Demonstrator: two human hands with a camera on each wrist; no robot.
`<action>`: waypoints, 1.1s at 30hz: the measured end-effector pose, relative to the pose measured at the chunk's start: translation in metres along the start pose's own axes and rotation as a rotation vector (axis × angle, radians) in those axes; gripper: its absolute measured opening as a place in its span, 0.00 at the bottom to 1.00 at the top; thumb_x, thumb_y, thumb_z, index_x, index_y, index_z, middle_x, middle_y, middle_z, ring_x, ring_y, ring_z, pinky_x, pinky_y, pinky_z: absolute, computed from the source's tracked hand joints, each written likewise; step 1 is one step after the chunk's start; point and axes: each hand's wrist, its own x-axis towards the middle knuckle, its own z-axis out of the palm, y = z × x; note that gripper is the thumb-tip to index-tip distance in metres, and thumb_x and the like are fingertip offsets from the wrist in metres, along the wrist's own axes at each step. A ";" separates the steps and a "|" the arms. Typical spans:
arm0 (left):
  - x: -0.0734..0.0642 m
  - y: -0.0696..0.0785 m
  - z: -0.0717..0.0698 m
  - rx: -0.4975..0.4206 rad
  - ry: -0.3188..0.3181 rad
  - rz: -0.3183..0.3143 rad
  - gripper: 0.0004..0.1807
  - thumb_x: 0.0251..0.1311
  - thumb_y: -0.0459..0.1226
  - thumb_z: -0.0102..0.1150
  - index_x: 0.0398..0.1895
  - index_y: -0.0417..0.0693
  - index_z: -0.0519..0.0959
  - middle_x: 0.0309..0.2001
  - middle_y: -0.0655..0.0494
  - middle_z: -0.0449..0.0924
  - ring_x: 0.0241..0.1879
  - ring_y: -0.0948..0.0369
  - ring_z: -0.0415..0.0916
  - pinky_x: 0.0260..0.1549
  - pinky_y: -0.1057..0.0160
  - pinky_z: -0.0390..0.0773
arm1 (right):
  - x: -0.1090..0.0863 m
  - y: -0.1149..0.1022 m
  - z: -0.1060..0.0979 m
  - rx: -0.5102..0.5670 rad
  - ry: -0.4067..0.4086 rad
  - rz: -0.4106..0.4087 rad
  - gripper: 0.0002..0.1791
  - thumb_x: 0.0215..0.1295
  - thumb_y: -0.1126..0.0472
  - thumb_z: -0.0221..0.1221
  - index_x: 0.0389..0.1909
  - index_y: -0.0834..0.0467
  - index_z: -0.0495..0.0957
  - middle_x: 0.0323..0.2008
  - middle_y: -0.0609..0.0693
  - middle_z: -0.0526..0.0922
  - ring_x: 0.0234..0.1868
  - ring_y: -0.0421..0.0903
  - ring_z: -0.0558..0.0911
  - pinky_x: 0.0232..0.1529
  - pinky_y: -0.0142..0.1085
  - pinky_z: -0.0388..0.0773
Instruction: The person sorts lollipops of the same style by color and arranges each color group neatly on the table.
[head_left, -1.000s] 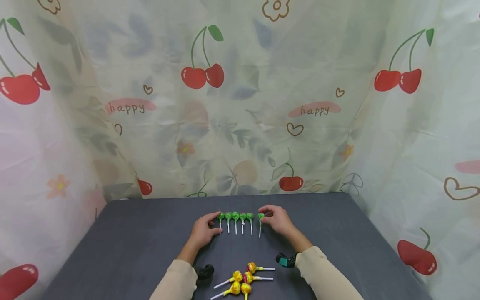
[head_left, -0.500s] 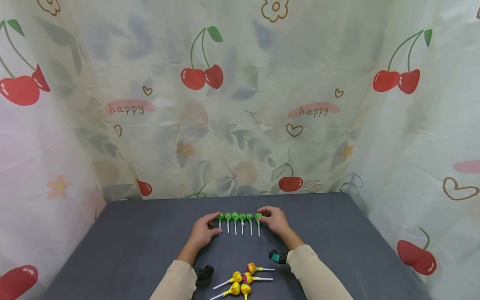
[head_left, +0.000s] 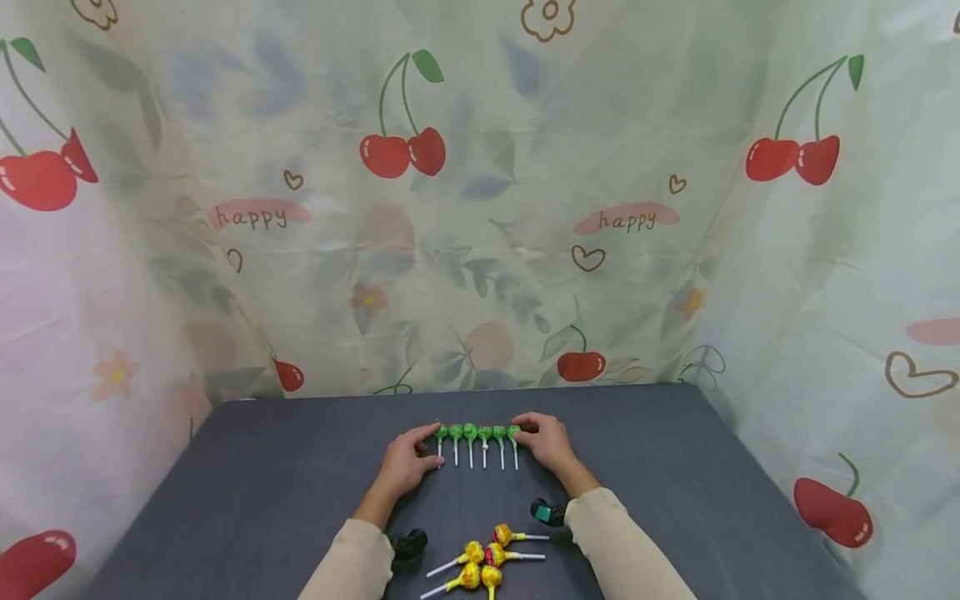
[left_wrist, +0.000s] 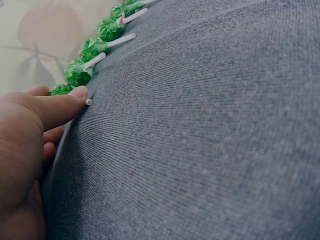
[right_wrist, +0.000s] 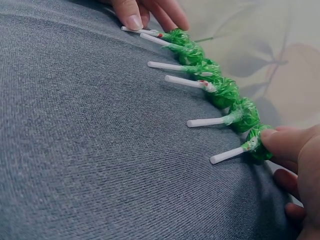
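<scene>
Several green-wrapped lollipops (head_left: 470,432) lie side by side in a row on the dark grey table, white sticks toward me. At the row's left end, my left hand (head_left: 405,460) spreads thumb and index finger beside the end lollipop (right_wrist: 177,36). Its thumb (left_wrist: 77,96) touches the stick near the tip, while the index finger reaches the wrapped head. My right hand (head_left: 547,440) pinches the head of the rightmost green lollipop (right_wrist: 229,155) between thumb and fingers, close against its neighbour (right_wrist: 245,114). The right fingertips behind that head are partly hidden.
Nearer to me, between my forearms, lie several yellow lollipops (head_left: 471,552) with sticks pointing different ways. A dark band sits on each wrist. Behind the table's far edge hangs a cherry-patterned curtain (head_left: 480,275), which also runs along both sides.
My right hand has moved left, bringing the rightmost green lollipop up close to the row and closing the gap. My left hand stays at the left end.
</scene>
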 end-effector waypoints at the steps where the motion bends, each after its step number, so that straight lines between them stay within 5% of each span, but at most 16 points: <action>1: 0.000 0.000 0.000 0.001 0.000 -0.002 0.31 0.50 0.33 0.73 0.61 0.50 0.78 0.55 0.49 0.78 0.42 0.55 0.75 0.43 0.50 0.73 | 0.000 0.000 0.000 0.004 0.000 -0.003 0.09 0.60 0.64 0.67 0.42 0.57 0.85 0.39 0.49 0.85 0.42 0.50 0.82 0.46 0.47 0.76; 33: 0.000 0.003 0.000 -0.044 0.019 -0.046 0.31 0.50 0.32 0.73 0.61 0.51 0.78 0.47 0.50 0.79 0.41 0.56 0.74 0.40 0.52 0.73 | -0.002 0.006 -0.004 0.158 0.038 0.050 0.14 0.61 0.64 0.66 0.47 0.63 0.82 0.41 0.53 0.84 0.44 0.51 0.81 0.45 0.45 0.77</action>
